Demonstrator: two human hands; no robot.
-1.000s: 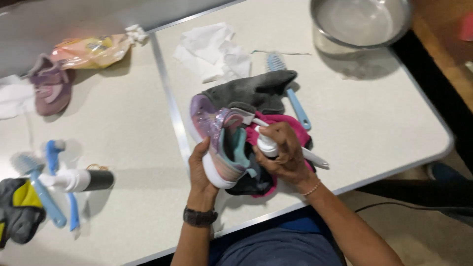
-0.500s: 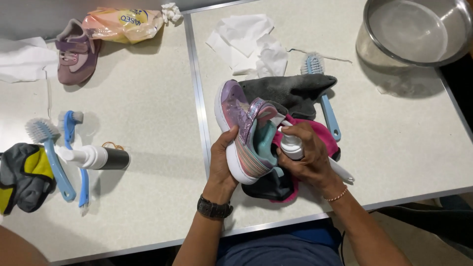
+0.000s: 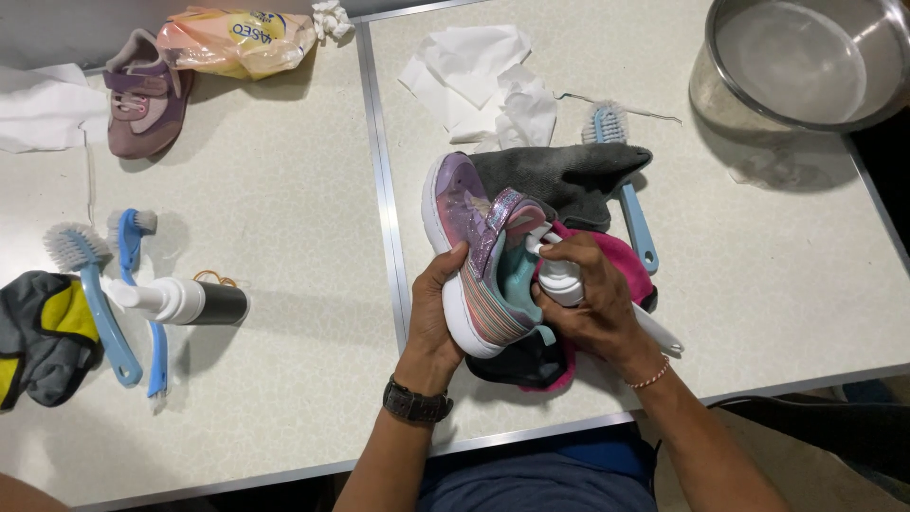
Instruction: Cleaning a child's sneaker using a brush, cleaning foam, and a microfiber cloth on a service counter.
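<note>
My left hand (image 3: pixel 436 308) grips a small purple and teal shoe (image 3: pixel 479 251) by its white sole, holding it tilted above the table. My right hand (image 3: pixel 592 303) is wrapped around a white pump bottle (image 3: pixel 557 275) whose nozzle points into the shoe's opening. Under the shoe lie a pink cloth (image 3: pixel 626 261) and a dark grey cloth (image 3: pixel 569 175). A blue-handled brush (image 3: pixel 626 194) rests beside the cloths, partly covered by the grey one.
A steel bowl (image 3: pixel 806 62) stands at the far right. White tissues (image 3: pixel 479 81) lie behind the shoe. On the left table: a second purple shoe (image 3: pixel 142 100), a plastic bag (image 3: pixel 237 43), two blue brushes (image 3: pixel 104 303), a black pump bottle (image 3: pixel 185 301), a grey-yellow cloth (image 3: pixel 38 332).
The view has shifted and come closer, so everything sits lower and to the right. My hands keep the same hold on the shoe and the bottle.
</note>
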